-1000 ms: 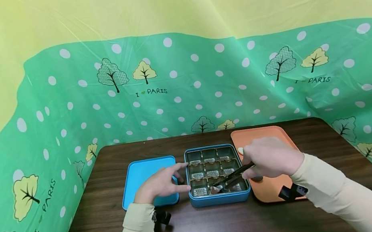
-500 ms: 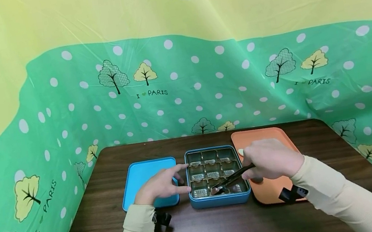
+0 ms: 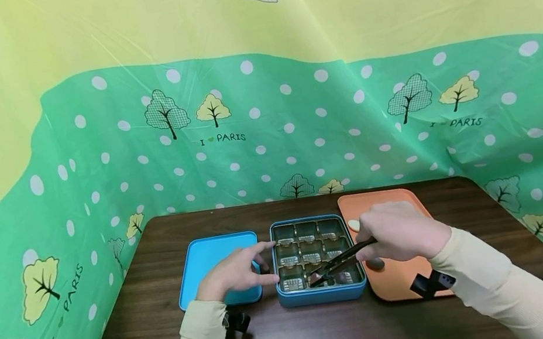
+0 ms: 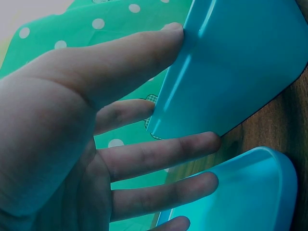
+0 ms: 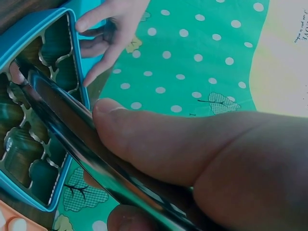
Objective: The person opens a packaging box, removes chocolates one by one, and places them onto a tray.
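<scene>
A blue box (image 3: 323, 294) holds a clear plastic insert divided into several square compartments. My left hand (image 3: 234, 271) is at its left side, with thumb and index fingertips touching the wall and the other fingers extended in the left wrist view. My right hand (image 3: 400, 229) grips dark, shiny tongs (image 3: 346, 255) between thumb and fingers. They slant down to the left, their tips inside the front middle compartment. At the tips shows a small pinkish-brown piece (image 5: 17, 74), partly hidden by the tongs; I cannot tell whether they pinch it.
To the right lies an orange tray (image 3: 396, 286), partly under my right hand. On it are a pale oval piece (image 3: 354, 226) and a dark brown oval piece (image 3: 375, 264). A blue lid (image 3: 210, 251) lies left of the box, behind my left hand. A patterned cloth (image 3: 262, 177) stands behind the table.
The arms of the tongs have come closer together around the small piece in the front middle compartment. My right hand has shifted slightly right; my left hand stays at the box.
</scene>
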### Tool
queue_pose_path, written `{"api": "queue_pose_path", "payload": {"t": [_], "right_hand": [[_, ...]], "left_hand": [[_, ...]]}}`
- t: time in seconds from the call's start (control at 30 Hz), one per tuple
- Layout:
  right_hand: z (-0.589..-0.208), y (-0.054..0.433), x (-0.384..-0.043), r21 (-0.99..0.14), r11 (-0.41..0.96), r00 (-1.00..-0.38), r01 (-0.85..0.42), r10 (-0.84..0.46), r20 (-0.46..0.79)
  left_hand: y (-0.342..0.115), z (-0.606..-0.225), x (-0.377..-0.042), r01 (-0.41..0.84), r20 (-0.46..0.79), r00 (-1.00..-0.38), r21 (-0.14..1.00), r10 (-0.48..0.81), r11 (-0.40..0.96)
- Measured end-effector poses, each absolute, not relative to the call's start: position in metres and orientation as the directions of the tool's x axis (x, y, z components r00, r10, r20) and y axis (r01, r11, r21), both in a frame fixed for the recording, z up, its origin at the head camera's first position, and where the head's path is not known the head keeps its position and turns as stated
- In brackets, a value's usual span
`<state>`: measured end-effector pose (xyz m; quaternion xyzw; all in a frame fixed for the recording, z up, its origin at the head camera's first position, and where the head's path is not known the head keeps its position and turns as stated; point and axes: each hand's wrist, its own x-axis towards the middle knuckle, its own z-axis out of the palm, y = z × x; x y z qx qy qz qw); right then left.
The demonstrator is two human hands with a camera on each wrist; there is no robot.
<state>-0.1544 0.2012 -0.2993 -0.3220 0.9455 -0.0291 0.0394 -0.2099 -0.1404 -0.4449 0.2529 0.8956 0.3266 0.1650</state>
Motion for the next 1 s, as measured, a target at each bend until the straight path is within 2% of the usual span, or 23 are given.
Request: {"api": "queue_pose_path", "payload": {"t": [0.27,0.47,1.0], "right_hand": [[-0.293,0.208,-0.153,-0.086,0.765,-0.766,-0.638,-0.643,-0.031],[-0.285,0.213,-0.149,-0.082,0.803,-0.804,-0.590,-0.594,-0.035],[-0.264,0.243,-0.137,-0.075,0.844,-0.846,-0.531,-0.533,-0.019]], "left_hand": [[-0.140,-0.445,-0.209,0.341,-0.132,-0.822,0.664,0.553,0.665],[-0.141,-0.446,-0.209,0.340,-0.133,-0.820,0.669,0.556,0.661],[-0.141,-0.446,-0.210,0.346,-0.132,-0.814,0.670,0.565,0.656]]}}
